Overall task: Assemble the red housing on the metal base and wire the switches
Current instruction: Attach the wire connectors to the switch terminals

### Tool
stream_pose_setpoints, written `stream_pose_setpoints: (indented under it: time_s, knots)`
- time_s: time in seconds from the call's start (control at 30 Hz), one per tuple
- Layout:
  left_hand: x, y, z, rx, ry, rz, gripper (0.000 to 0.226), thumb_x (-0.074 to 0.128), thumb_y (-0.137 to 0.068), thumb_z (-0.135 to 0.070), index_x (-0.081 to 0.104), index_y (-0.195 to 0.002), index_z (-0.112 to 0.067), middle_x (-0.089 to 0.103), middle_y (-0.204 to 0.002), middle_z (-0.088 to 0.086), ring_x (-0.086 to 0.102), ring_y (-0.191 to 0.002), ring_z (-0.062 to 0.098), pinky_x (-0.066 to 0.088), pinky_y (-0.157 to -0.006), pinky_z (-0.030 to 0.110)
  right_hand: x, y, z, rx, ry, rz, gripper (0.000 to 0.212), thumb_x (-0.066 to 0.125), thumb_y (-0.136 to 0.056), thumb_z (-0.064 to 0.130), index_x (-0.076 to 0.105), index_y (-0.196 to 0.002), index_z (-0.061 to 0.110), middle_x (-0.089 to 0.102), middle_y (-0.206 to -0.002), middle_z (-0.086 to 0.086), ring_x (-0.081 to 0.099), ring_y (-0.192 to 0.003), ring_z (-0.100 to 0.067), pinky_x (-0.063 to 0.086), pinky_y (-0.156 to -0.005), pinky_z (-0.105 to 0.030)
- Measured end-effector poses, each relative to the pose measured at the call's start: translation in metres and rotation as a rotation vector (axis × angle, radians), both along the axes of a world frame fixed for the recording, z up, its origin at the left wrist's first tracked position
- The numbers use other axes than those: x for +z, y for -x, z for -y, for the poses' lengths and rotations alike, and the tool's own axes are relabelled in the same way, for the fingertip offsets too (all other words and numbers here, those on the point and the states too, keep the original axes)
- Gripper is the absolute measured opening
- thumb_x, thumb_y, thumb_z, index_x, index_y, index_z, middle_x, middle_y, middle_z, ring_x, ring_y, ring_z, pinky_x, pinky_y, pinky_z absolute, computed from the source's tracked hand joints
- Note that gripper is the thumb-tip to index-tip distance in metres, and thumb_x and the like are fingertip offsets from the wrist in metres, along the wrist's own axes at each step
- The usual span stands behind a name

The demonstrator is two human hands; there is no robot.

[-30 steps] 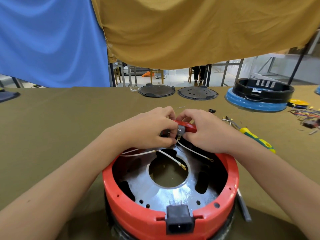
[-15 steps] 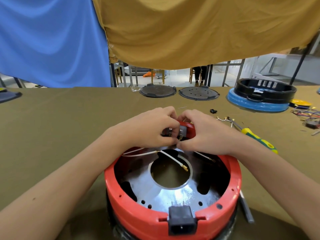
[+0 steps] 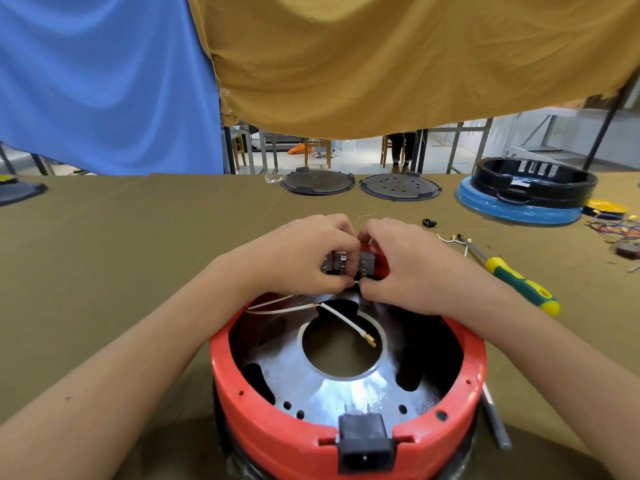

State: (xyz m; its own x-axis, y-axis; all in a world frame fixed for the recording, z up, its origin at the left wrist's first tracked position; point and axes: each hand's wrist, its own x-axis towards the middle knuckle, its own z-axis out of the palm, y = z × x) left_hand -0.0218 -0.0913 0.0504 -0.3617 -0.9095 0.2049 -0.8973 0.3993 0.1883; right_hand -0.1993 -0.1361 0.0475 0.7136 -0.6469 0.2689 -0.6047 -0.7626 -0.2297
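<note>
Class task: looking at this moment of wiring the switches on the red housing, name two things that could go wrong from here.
1. The loose white wire ends in a bare brass terminal hanging over the shiny metal base plate; it may go unconnected.
2. Both hands, left hand and right hand, hide the grey switches, so a terminal may be misplaced.

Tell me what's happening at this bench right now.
A person is wiring the switches at the far rim of a red housing, which sits on a shiny metal base. The left hand and right hand both pinch at the switch terminals, working a white wire on. Another white wire with a brass terminal lies loose across the base's centre hole, unconnected. A green and yellow screwdriver lies on the table to the right.
</note>
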Motion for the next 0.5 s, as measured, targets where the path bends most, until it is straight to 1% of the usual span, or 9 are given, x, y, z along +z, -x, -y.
stream_pose_setpoints:
  time_s: [0.07,0.17,0.23,0.27,0.33,0.4,0.43,0.5]
  knots:
    - [0.001,-0.002,-0.001,0.006,-0.011,-0.029,0.019,0.076,-0.079,-0.026,0.06,-0.088,-0.032,0.052,-0.108,-0.009,0.054,-0.095,0.01,0.044,-0.084,0.029,-0.001,0.002,0.0,0.013,-0.001,0.005,0.047,0.072,-0.078,0.041,0.051,-0.113,0.019,0.053,-0.103,0.001,0.054,-0.095,-0.02,0.048,-0.083,-0.038]
    - [0.004,-0.008,-0.006,0.004,-0.017,-0.127,0.04,0.076,-0.076,-0.019,0.054,-0.109,-0.028,0.054,-0.11,-0.007,0.058,-0.097,0.01,0.048,-0.082,0.028,-0.003,0.003,0.001,0.027,0.001,0.004,0.05,0.073,-0.078,0.046,0.049,-0.114,0.021,0.051,-0.103,0.003,0.054,-0.093,-0.019,0.048,-0.081,-0.036]
    - [0.004,-0.012,-0.009,0.045,-0.037,-0.169,0.051,0.076,-0.078,-0.02,0.049,-0.12,-0.029,0.056,-0.116,-0.008,0.06,-0.1,0.009,0.051,-0.084,0.029,-0.004,0.003,0.002,0.028,0.011,0.0,0.052,0.072,-0.079,0.046,0.048,-0.118,0.022,0.052,-0.106,0.003,0.055,-0.095,-0.019,0.048,-0.083,-0.036]
    - [0.002,-0.013,-0.01,0.076,-0.047,-0.142,0.053,0.076,-0.079,-0.023,0.048,-0.123,-0.029,0.056,-0.118,-0.009,0.06,-0.1,0.009,0.052,-0.085,0.031,-0.004,0.002,0.003,0.028,0.016,0.001,0.051,0.072,-0.08,0.046,0.048,-0.118,0.022,0.052,-0.106,0.003,0.055,-0.096,-0.019,0.048,-0.083,-0.035]
    - [0.0,-0.014,-0.009,0.119,-0.066,-0.065,0.052,0.075,-0.082,-0.028,0.048,-0.126,-0.031,0.06,-0.115,-0.009,0.059,-0.098,0.009,0.052,-0.086,0.036,-0.005,0.002,0.003,0.03,0.029,0.003,0.048,0.071,-0.08,0.047,0.048,-0.115,0.023,0.052,-0.105,0.004,0.055,-0.095,-0.018,0.048,-0.082,-0.034]
    - [-0.001,-0.014,-0.007,0.123,-0.079,-0.04,0.047,0.073,-0.085,-0.032,0.048,-0.125,-0.034,0.064,-0.11,-0.011,0.06,-0.093,0.008,0.052,-0.083,0.036,-0.005,0.002,0.004,0.029,0.041,-0.007,0.046,0.07,-0.081,0.048,0.047,-0.112,0.023,0.051,-0.103,0.004,0.055,-0.093,-0.018,0.049,-0.08,-0.034]
    - [-0.001,-0.014,-0.007,0.122,-0.078,-0.035,0.046,0.072,-0.085,-0.033,0.047,-0.124,-0.035,0.064,-0.108,-0.013,0.06,-0.091,0.007,0.052,-0.082,0.036,-0.004,0.001,0.005,0.029,0.044,-0.017,0.045,0.069,-0.081,0.049,0.047,-0.11,0.023,0.051,-0.101,0.005,0.055,-0.091,-0.017,0.048,-0.077,-0.033]
    - [-0.001,-0.014,-0.007,0.118,-0.065,-0.018,0.044,0.071,-0.086,-0.034,0.047,-0.123,-0.036,0.063,-0.107,-0.014,0.06,-0.09,0.007,0.051,-0.08,0.034,-0.003,-0.002,0.006,0.029,0.055,-0.047,0.044,0.069,-0.081,0.05,0.043,-0.105,0.024,0.047,-0.095,0.008,0.053,-0.086,-0.015,0.044,-0.067,-0.027]
